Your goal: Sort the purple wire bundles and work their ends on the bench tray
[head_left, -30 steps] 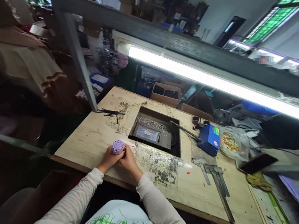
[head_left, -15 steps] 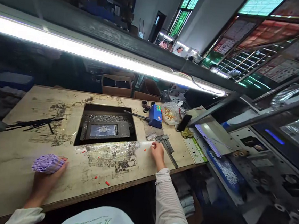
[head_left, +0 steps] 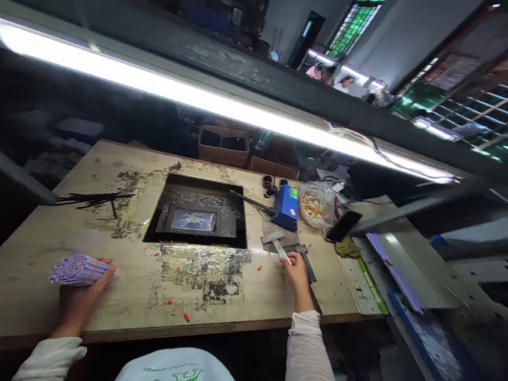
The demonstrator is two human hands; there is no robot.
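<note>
My left hand [head_left: 87, 297] is closed round a thick bundle of purple strips [head_left: 75, 270], their cut ends facing left, with a tan band round them. Its fingers wrap the right end, above the table's near left part. At the right, my right hand [head_left: 295, 271] grips the stem of a small silvery T-shaped tool [head_left: 279, 246] between thumb and fingers. The tool's crossbar points away from me. Beside that hand lies a dark metal tool resembling a caliper [head_left: 307, 263], partly hidden by the hand. A small red piece [head_left: 259, 268] lies just left of my right hand.
A rectangular opening [head_left: 156, 211] in the wooden table [head_left: 128, 304] holds a dark frame with a pane. Black strips [head_left: 97, 199] lie at left. A blue box [head_left: 285, 208], a bag of small pieces [head_left: 313, 207] and a phone [head_left: 343, 225] stand at right. A lamp [head_left: 200, 97] spans overhead.
My right hand has taken hold of the T-shaped tool, where before it reached beside the metal tools. The view has swung left. My left hand still holds the purple bundle.
</note>
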